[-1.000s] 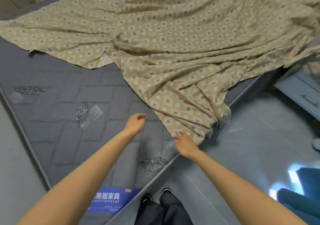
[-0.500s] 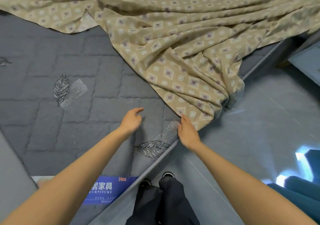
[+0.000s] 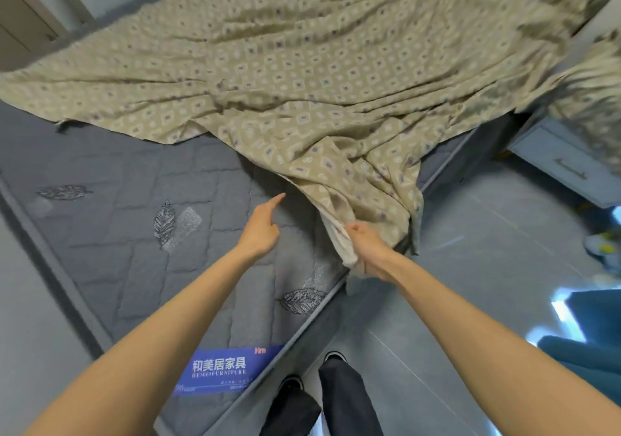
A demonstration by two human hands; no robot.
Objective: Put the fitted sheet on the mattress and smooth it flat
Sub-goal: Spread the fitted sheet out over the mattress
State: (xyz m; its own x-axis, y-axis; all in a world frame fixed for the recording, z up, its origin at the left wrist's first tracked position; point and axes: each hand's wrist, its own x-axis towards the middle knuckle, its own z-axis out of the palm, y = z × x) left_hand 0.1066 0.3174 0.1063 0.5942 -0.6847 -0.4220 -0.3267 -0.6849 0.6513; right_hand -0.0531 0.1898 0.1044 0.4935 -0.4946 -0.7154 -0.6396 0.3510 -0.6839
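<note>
While the grey quilted mattress (image 3: 111,240) lies bare along its left side and near corner, where a blue label (image 3: 223,370) sits, the left hand (image 3: 260,229) is held out over it grasping nothing, forefinger straight. Just beside it, the right hand (image 3: 368,247) grips a bunched fold of the tan patterned fitted sheet (image 3: 302,82) at the mattress's right edge. The sheet lies rumpled across the far half and spills over that edge.

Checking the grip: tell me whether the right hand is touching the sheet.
Touching. The head view shows the right hand gripping the bunched edge of the sheet.
</note>
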